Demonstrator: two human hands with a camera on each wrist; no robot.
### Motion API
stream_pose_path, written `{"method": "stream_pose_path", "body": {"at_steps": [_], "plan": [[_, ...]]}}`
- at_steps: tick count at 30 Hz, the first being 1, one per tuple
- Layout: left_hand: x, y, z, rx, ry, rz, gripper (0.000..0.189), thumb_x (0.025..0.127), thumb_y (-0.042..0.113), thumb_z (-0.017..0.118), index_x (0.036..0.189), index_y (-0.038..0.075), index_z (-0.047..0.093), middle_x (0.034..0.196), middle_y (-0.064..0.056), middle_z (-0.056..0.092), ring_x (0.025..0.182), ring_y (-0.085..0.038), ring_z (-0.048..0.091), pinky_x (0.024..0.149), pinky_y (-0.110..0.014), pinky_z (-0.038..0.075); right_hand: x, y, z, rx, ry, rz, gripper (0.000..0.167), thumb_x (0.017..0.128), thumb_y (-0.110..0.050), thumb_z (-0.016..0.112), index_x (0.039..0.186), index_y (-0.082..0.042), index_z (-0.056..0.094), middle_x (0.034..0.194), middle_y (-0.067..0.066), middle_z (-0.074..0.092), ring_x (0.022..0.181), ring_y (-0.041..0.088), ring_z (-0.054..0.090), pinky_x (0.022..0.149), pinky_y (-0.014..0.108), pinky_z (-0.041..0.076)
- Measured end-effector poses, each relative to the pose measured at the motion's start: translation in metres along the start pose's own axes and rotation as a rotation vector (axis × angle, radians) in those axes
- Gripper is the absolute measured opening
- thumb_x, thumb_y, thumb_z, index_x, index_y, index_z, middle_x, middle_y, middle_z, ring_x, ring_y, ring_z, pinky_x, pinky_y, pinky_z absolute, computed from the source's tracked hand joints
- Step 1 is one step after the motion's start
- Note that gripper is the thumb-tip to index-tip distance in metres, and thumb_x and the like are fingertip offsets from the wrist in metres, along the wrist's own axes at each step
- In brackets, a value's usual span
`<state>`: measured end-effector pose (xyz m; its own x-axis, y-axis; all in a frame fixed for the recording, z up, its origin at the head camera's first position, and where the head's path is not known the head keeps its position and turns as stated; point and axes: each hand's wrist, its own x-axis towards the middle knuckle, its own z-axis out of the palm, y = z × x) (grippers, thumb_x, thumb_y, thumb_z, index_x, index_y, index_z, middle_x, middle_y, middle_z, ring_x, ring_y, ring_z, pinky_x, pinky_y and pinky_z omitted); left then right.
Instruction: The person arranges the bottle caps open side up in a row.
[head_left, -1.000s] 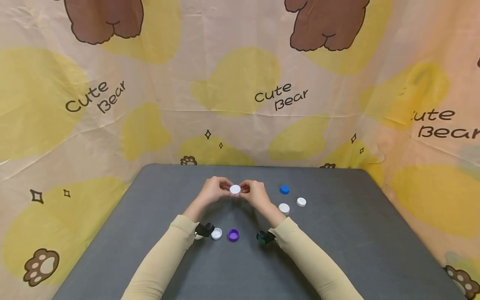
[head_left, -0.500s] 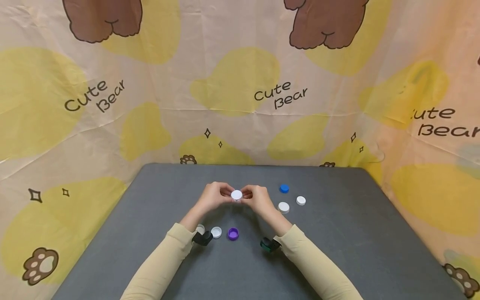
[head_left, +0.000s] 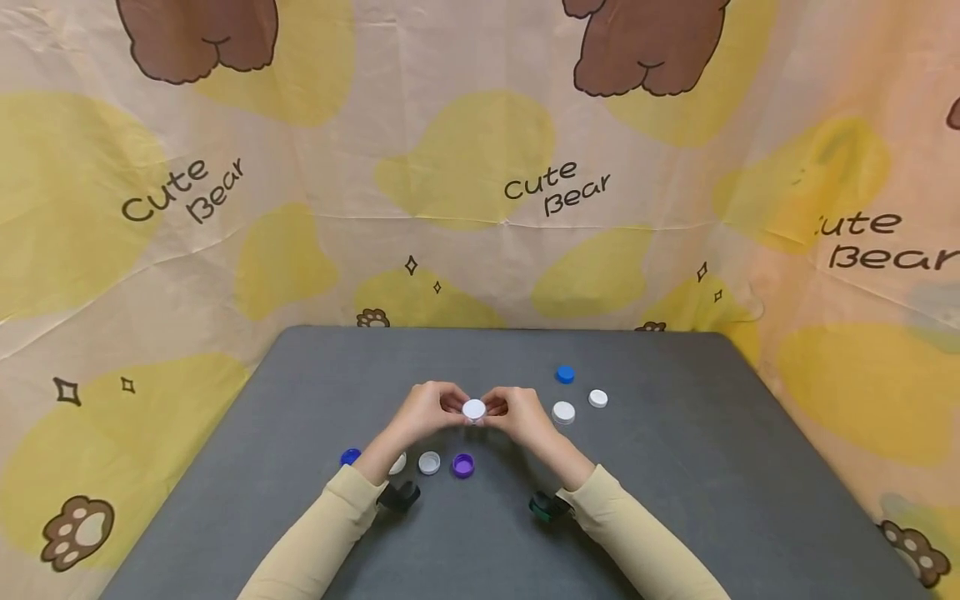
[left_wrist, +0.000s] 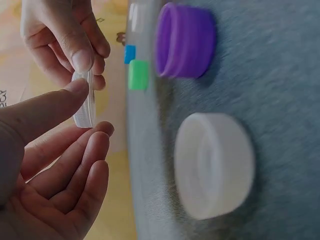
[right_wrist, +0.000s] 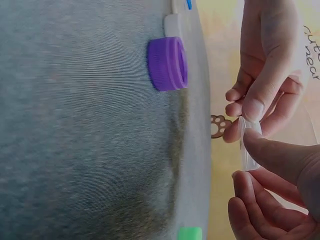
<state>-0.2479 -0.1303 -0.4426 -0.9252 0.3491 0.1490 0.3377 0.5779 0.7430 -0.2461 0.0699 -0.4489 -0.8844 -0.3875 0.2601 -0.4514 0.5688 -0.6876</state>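
Both hands hold one white bottle cap [head_left: 474, 409] between them, above the middle of the table. My left hand [head_left: 426, 412] pinches its left side and my right hand [head_left: 521, 414] its right side. In the left wrist view the thumb of the left hand [left_wrist: 55, 165] presses the ribbed rim of the cap, and the other hand's thumb touches it from above. The right wrist view has the cap edge-on between the right hand [right_wrist: 280, 185] and the left. Nearer the person lie a purple cap [head_left: 462, 465] and a white cap [head_left: 429, 462], hollow side up.
Further left, a white cap [head_left: 397, 463] and a dark blue cap [head_left: 350, 456] are partly covered by the left arm. At the right lie a blue cap [head_left: 565, 374] and white caps [head_left: 563, 412]. A green cap [left_wrist: 138, 75] shows in the wrist views. Patterned cloth surrounds the grey table [head_left: 660, 500].
Both hands have come nearer the person, carrying the white cap with them. The dark blue cap at the left has come into sight from behind the left arm.
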Motion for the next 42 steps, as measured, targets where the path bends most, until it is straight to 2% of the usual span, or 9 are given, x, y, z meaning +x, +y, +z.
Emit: {"method": "stream_pose_path", "body": {"at_steps": [6, 12, 21, 36, 42], "plan": [[-0.006, -0.002, 0.008, -0.009, -0.042, 0.013, 0.022, 0.074, 0.021, 0.082, 0.090, 0.011, 0.071, 0.081, 0.001, 0.071, 0.072, -0.008, 0.065, 0.062, -0.023, 0.052, -0.012, 0.001, -0.001, 0.010, -0.029, 0.000, 0.025, 0.075, -0.021, 0.081, 0.093, -0.007, 0.072, 0.084, 0.003, 0.072, 0.074, 0.009, 0.068, 0.063, 0.016, 0.051], [-0.013, 0.003, 0.012, -0.009, -0.049, 0.036, 0.021, 0.074, 0.024, 0.082, 0.089, 0.013, 0.071, 0.080, 0.002, 0.072, 0.071, -0.007, 0.065, 0.063, -0.023, 0.052, -0.023, 0.003, -0.004, 0.017, -0.035, -0.023, 0.024, 0.076, -0.022, 0.080, 0.093, -0.008, 0.072, 0.084, 0.003, 0.072, 0.074, 0.010, 0.068, 0.063, 0.016, 0.052], [-0.020, 0.004, 0.022, -0.036, -0.077, 0.031, 0.023, 0.074, 0.029, 0.081, 0.089, 0.015, 0.071, 0.080, 0.004, 0.071, 0.072, -0.007, 0.065, 0.064, -0.022, 0.052, -0.036, 0.004, -0.009, 0.024, -0.071, -0.026, 0.024, 0.077, -0.021, 0.079, 0.095, -0.006, 0.073, 0.082, 0.003, 0.073, 0.072, 0.009, 0.068, 0.063, 0.017, 0.051], [-0.026, 0.006, 0.035, -0.099, -0.100, 0.019, 0.023, 0.077, 0.031, 0.079, 0.091, 0.014, 0.073, 0.082, 0.004, 0.072, 0.072, -0.005, 0.066, 0.064, -0.022, 0.052, -0.051, 0.008, -0.017, 0.024, -0.062, -0.062, 0.021, 0.079, -0.021, 0.077, 0.095, -0.008, 0.074, 0.082, 0.000, 0.073, 0.071, 0.005, 0.066, 0.063, 0.017, 0.051], [-0.027, 0.006, 0.040, -0.094, -0.106, 0.027, 0.022, 0.079, 0.035, 0.076, 0.092, 0.017, 0.073, 0.080, 0.006, 0.072, 0.072, -0.004, 0.065, 0.064, -0.022, 0.051, -0.056, 0.012, -0.019, 0.034, -0.052, -0.068, 0.021, 0.081, -0.025, 0.075, 0.095, -0.009, 0.073, 0.082, -0.001, 0.073, 0.071, 0.003, 0.065, 0.063, 0.017, 0.051]]}}
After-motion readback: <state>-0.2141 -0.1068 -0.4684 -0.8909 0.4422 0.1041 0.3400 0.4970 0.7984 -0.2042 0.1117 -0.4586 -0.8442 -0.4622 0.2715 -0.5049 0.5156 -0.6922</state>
